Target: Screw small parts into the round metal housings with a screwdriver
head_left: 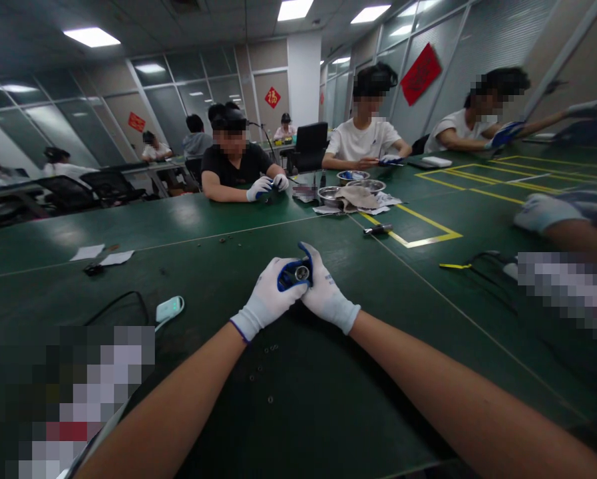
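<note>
Both of my hands wear white gloves with blue palms and meet above the green table. Between them is a small dark cylindrical part with a round silver-rimmed end facing me. My left hand is closed around its left side, thumb along the lower edge. My right hand grips it from the right, with one finger raised above it. The rest of the part is hidden by the gloves. Several tiny rings lie scattered on the table below my wrists.
Metal bowls and a beige cloth stand ahead. A dark cylindrical piece lies near yellow tape. At left are a light-green device and paper scraps. Co-workers sit opposite; another person's gloved hand reaches in from the right.
</note>
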Motion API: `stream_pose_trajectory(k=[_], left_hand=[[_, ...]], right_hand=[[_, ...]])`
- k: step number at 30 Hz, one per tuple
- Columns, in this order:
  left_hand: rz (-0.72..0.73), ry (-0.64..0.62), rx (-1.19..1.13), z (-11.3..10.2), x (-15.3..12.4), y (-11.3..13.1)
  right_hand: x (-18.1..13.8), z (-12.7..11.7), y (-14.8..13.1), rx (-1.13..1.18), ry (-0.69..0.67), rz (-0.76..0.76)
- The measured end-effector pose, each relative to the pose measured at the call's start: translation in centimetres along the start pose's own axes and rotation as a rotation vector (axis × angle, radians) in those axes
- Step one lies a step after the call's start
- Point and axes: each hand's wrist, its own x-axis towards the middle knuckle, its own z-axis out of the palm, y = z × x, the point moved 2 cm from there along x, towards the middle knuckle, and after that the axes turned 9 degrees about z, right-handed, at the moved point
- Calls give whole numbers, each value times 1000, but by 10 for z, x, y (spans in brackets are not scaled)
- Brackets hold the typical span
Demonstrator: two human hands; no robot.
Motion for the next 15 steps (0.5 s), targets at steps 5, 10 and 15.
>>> stream_pose_trajectory(k=[5,10,15], left_hand=[[-5,71,88,1,-2,-7],[-43,227,410,-17,3,-24],[-206,79,703,-32,10,-47]], right_hand=[[1,-5,-5,-309,90,-90],[20,-36,5,-523,231,-41],[46,-91,38,-578,509,392]])
